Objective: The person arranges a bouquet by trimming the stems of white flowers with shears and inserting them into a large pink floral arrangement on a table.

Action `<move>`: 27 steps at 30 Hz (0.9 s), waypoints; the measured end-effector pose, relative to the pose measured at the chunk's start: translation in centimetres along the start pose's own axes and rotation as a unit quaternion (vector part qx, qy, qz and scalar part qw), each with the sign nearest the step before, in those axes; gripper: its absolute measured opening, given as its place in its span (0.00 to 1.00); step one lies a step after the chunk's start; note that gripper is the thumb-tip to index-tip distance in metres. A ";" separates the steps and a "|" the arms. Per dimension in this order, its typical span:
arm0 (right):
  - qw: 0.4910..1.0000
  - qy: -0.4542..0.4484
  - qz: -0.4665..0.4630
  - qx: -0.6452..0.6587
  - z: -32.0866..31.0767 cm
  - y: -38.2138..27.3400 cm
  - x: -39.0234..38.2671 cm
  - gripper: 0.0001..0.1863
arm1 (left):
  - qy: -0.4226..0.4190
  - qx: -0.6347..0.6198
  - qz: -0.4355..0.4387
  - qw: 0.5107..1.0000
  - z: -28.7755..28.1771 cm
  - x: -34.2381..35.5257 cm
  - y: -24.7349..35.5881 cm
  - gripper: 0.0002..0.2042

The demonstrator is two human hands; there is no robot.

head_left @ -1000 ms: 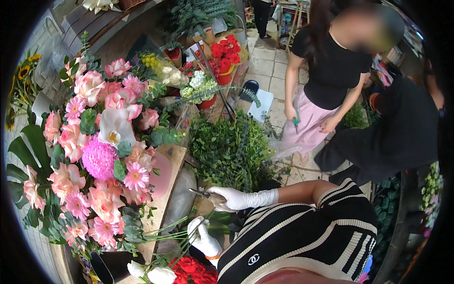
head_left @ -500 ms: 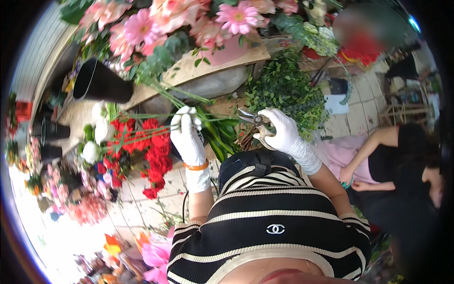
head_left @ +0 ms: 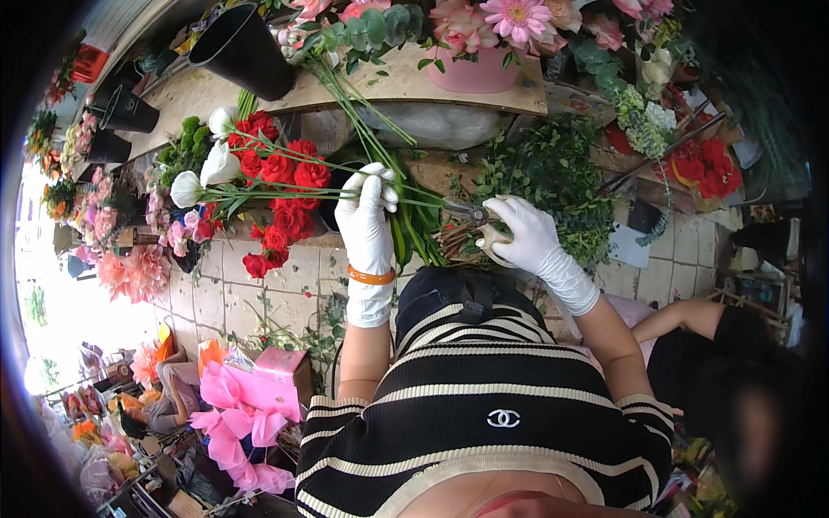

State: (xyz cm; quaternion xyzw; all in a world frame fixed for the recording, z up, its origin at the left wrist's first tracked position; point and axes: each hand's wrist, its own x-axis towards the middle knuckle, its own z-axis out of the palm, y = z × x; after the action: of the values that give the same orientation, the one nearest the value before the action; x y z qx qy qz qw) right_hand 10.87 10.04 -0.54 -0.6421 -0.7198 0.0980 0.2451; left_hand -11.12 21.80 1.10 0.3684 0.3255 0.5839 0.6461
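Observation:
My left hand (head_left: 366,226), in a white glove, is closed around the thin green stems of white flowers (head_left: 221,164). Their blooms point out to the left, and the stem ends run rightward to the shears. Pruning shears (head_left: 464,210) are in my right hand (head_left: 528,240), also gloved in white. Their blades meet the stem ends; whether they are fully closed on them I cannot tell. Just behind and below the blades lie long green leaves (head_left: 410,233) and a bunch of brown cut stems (head_left: 453,239).
Red roses (head_left: 289,173) stand beyond the white blooms. A black bucket (head_left: 246,56) and a pink flower pot (head_left: 475,71) rest on the wooden bench (head_left: 393,78). Leafy greenery (head_left: 553,186) lies right of centre. Another person's arm (head_left: 682,319) is at the right.
The whole view has turned, so the bench and flowers appear shifted to the right. Both hands keep their holds, and the shears' blades now meet the flower stems' ends.

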 end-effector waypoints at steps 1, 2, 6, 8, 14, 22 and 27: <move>1.000 -0.009 -0.001 0.002 -0.1 -0.1 0.0 0.28 | 0.000 -0.004 -0.002 1.000 0.0 -0.2 0.2 0.09; 1.000 -0.018 -0.001 0.005 -0.4 -0.4 0.2 0.27 | 0.006 -0.002 -0.001 1.000 -0.2 -0.4 0.3 0.09; 0.999 -0.004 -0.037 -0.006 -0.2 -0.3 0.4 0.25 | 0.018 0.002 -0.003 1.000 -0.7 -0.7 0.1 0.09; 0.999 -0.044 -0.014 -0.009 0.3 0.1 0.2 0.27 | 0.016 0.005 -0.004 1.000 -1.0 -0.7 0.0 0.08; 0.981 -0.166 0.094 0.032 -0.5 -1.2 1.3 0.26 | 0.046 0.074 0.015 0.996 -1.8 1.7 0.9 0.07; 0.902 -0.322 -0.271 0.101 0.8 -9.8 10.4 0.25 | 0.041 0.185 0.194 0.963 -1.5 9.1 7.7 0.07; 0.752 -0.521 -0.396 0.073 2.7 -17.2 15.1 0.19 | -0.056 0.223 0.253 0.940 0.9 8.9 11.5 0.09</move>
State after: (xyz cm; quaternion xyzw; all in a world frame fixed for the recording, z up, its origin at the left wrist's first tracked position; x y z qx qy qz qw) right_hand -6.31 22.56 8.36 -0.1288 -0.9166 0.3636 -0.1055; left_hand -15.28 31.12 11.50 0.6056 0.3064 0.6189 0.3955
